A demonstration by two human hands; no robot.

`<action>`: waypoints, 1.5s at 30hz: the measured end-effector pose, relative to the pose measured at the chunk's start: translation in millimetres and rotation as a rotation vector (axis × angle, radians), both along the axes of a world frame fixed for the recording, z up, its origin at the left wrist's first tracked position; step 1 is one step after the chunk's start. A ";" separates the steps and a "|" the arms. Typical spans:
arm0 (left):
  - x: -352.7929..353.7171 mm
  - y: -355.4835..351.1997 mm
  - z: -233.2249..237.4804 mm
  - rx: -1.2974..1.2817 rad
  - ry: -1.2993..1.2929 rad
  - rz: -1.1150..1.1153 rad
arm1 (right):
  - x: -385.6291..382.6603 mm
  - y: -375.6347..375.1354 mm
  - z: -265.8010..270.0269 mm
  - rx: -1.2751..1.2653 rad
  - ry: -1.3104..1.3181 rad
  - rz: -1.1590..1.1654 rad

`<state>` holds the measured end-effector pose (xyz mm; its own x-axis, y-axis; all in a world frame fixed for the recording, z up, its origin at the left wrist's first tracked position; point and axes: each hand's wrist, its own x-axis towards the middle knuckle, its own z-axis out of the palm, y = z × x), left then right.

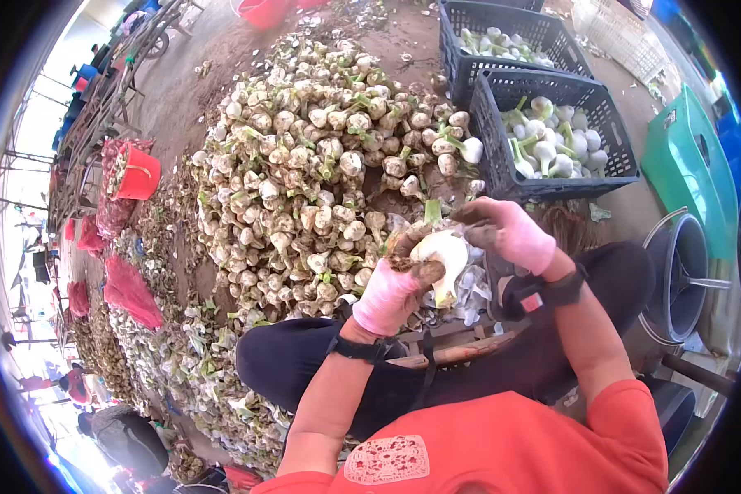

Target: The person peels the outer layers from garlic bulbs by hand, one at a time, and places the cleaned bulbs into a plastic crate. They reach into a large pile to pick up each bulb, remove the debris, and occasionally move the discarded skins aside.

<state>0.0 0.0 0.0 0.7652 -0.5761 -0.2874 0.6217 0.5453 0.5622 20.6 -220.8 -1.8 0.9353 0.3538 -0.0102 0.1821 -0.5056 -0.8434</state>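
Observation:
A garlic bulb [445, 253] with a short green stem, its outer skin partly off and showing white, lies in my left hand [389, 288]. The fingers of that hand are closed around it, dirty at the tips, with pink wrapping over the palm. Beside the bulb, on its right, my right hand [513, 235] has its fingers bent and apart, also wrapped in pink. I see nothing held in it. Loose pale skins [469, 288] lie below the hands. In front spreads a large heap of unpeeled garlic bulbs [305, 177].
A dark crate [564, 189] of cleaned white bulbs stands at the right, another crate [519, 34] behind it. Further right are a green container [687, 165] and a grey bucket [680, 276]. A red bucket [138, 173] and net sacks [132, 290] stand left.

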 end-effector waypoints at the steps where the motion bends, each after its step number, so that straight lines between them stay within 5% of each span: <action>1: -0.4 -2.0 -0.8 0.033 -0.040 0.031 | -2.3 3.4 18.0 0.253 0.155 -0.020; 3: -0.3 9.2 1.4 0.116 -0.079 0.065 | -5.1 20.6 24.2 0.557 0.316 -0.028; 5: -2.5 8.2 -10.3 0.396 -0.262 0.047 | -10.1 22.8 25.3 0.360 0.168 0.023; 7: -3.0 4.6 -4.6 0.363 -0.238 0.089 | -8.7 21.2 24.5 0.338 0.141 0.015; 9: 0.9 3.2 -1.1 0.421 -0.232 0.044 | -6.8 14.2 24.3 -0.101 -0.217 0.118; 14: 3.1 -4.4 -3.9 0.482 -0.159 -0.032 | -17.9 18.6 24.8 -0.448 -0.183 0.113; 21: 7.9 -2.5 -5.1 0.553 -0.243 -0.266 | -17.0 19.3 22.1 -0.477 -0.178 0.068; 25: 0.2 -9.8 0.6 0.302 -0.437 -0.208 | -3.2 -3.8 -50.0 -0.804 0.310 0.079; 28: 11.9 -2.9 -8.1 0.353 -0.450 -0.078 | -12.2 -3.2 -34.2 -0.199 0.079 -0.033; 31: 11.7 -3.4 -2.5 0.426 -0.365 -0.043 | -16.0 4.3 12.3 0.419 0.244 -0.007; 32: 11.2 -4.7 -2.5 0.423 -0.366 -0.052 | -16.6 5.3 17.0 0.419 0.244 -0.016; 34: 9.9 -5.4 -2.6 0.477 -0.328 -0.097 | -15.9 6.8 23.2 0.013 -0.166 0.121; 38: 7.0 -2.5 -1.8 0.502 -0.306 -0.066 | -24.6 13.6 29.7 -0.254 -0.196 0.151; 45: 10.7 -1.1 -5.1 0.631 -0.256 -0.288 | -30.0 11.7 24.6 -0.299 -0.116 0.233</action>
